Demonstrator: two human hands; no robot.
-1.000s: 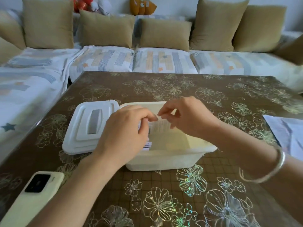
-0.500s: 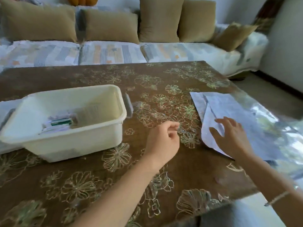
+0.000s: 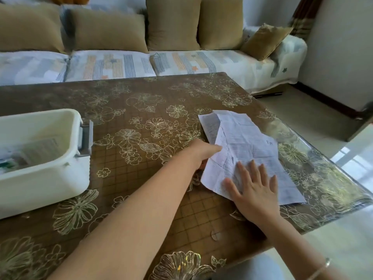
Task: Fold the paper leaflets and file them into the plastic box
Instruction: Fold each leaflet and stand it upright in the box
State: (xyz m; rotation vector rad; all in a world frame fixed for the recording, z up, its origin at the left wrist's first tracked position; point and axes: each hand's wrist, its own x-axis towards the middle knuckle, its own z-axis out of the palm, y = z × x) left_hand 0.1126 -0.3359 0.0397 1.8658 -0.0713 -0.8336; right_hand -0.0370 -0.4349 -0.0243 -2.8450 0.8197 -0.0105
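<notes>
The left hand (image 3: 202,153), which half a second ago hung loosely curled over the bare table short of the papers, has now reached the left edge of the top leaflet (image 3: 252,146). Its thumb lies on that edge, its fingers are hidden under the raised paper, so it seems to pinch the sheet. The right hand (image 3: 255,188) has slid farther onto the same sheet and presses it flat, fingers straight and spread wide.

The leaflets (image 3: 210,124) lie unfolded in a loose pile near the right edge of the table (image 3: 141,110), well apart from the plastic box (image 3: 40,184) at the left. The box stands open, with folded papers (image 3: 12,161) in its left part. A bracelet (image 3: 321,269) circles the right wrist. Beyond the far edge stands a sofa (image 3: 181,63) with cushions (image 3: 107,31). Only the left forearm lies between pile and box.
</notes>
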